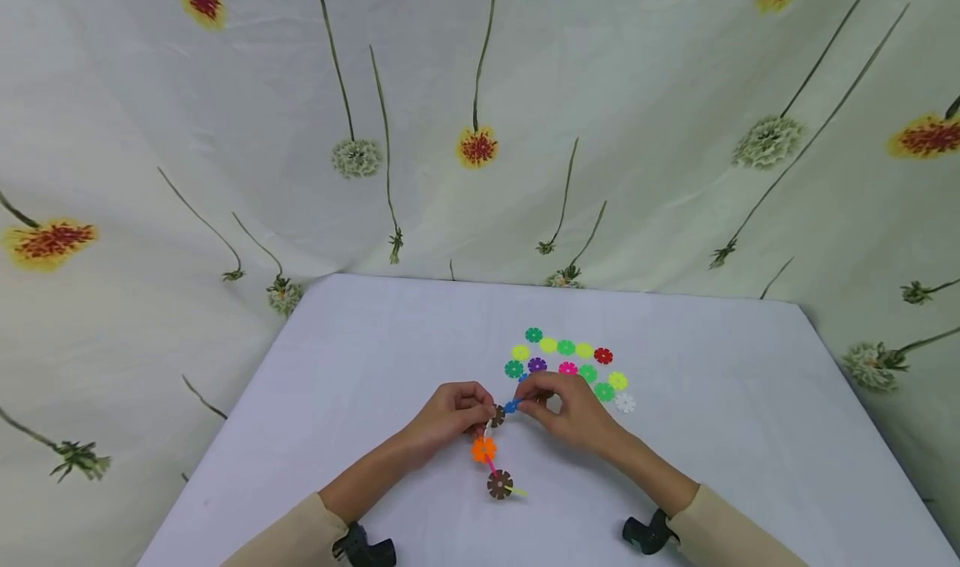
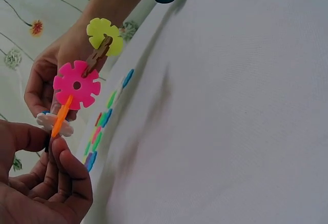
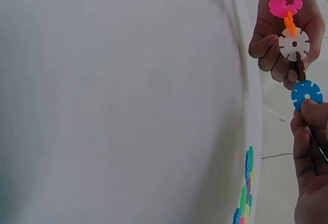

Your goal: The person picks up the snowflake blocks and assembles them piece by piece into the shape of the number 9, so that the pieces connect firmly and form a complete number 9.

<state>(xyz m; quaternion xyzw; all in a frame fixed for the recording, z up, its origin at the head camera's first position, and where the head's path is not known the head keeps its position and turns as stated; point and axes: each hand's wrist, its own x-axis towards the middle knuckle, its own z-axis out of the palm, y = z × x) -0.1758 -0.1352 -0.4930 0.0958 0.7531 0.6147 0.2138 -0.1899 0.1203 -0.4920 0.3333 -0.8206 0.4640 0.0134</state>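
A hanging chain of notched plastic discs runs between both hands. My left hand [image 1: 450, 413] pinches the upper brown disc [image 1: 498, 418] between thumb and fingers. At the chain's top end, a blue disc [image 3: 306, 92] is slotted against that brown disc, and my right hand [image 1: 570, 407] pinches it. Below the left fingers follow a white disc [image 3: 294, 44], an orange disc [image 1: 483, 449], a pink disc [image 2: 77, 85], another brown disc [image 1: 500, 484] and a yellow disc [image 2: 105, 35] at the bottom end. Fingers partly cover the upper brown and blue discs.
Loose discs lie on the white table [image 1: 360, 342] beyond the hands, among them a red disc [image 1: 603, 356], a purple disc [image 1: 537, 365] and several green and yellow ones. A clear-white disc [image 1: 625, 402] lies right of the right hand. Flowered cloth [image 1: 637, 133] hangs behind the table.
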